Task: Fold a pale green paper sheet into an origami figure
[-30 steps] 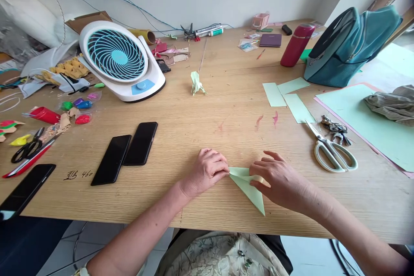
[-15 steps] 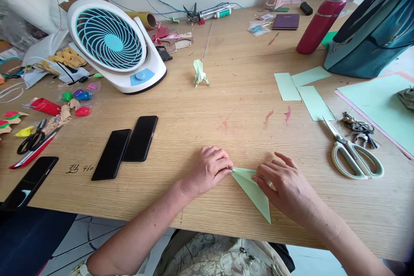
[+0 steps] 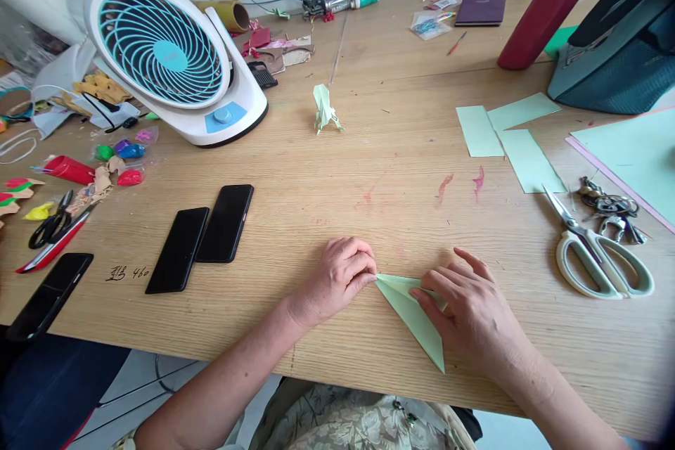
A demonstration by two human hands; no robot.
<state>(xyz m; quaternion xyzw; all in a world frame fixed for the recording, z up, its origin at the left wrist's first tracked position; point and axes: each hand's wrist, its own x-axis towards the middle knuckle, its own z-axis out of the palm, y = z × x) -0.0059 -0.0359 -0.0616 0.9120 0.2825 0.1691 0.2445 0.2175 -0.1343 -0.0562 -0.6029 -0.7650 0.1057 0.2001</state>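
Pale-green folded paper triangle [image 3: 419, 323] on light wood-grain table [image 3: 337, 337], near front edge, between hands. Left hand [image 3: 345, 273]: thumb and index pinching its left tip, other fingers curled together. Right hand [image 3: 467, 306]: thumb and index on its right part, one finger lifted apart; grip underneath hidden, can't tell. White-handled metal scissors [image 3: 598, 253] right of right hand. Two black rectangular phones [image 3: 224, 223] left. Beyond: small pale-green folded-paper figure [image 3: 324, 109], upright. Farther: white-and-blue round plastic fan [image 3: 171, 56].
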